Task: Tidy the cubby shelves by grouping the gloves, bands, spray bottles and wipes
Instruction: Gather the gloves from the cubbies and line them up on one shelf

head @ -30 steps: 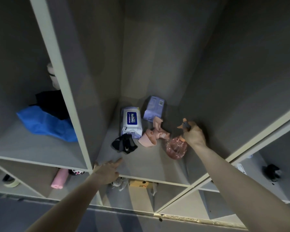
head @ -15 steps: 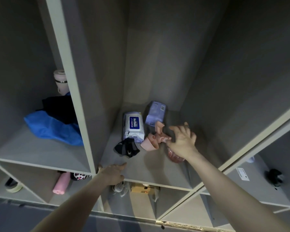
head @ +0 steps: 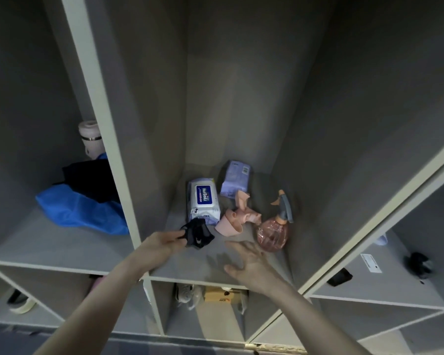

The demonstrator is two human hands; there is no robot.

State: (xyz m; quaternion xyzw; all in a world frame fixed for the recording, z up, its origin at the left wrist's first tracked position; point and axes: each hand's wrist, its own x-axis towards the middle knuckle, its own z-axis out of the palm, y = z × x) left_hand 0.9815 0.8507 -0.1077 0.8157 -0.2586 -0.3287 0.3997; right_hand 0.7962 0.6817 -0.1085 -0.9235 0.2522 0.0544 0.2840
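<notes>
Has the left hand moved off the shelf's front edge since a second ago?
Yes. The left hand has gone in past the shelf edge to grip the black band.

The white wipes pack (head: 203, 201) carries a blue "HuiBaiLi" label.

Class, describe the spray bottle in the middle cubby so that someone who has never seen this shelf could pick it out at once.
Look into the tall middle cubby, where several things lie on the floor. The spray bottle stands upright at the right, beside the crumpled pink gloves. It alone is see-through: a round pink body with a grey trigger head and an orange nozzle.
</notes>
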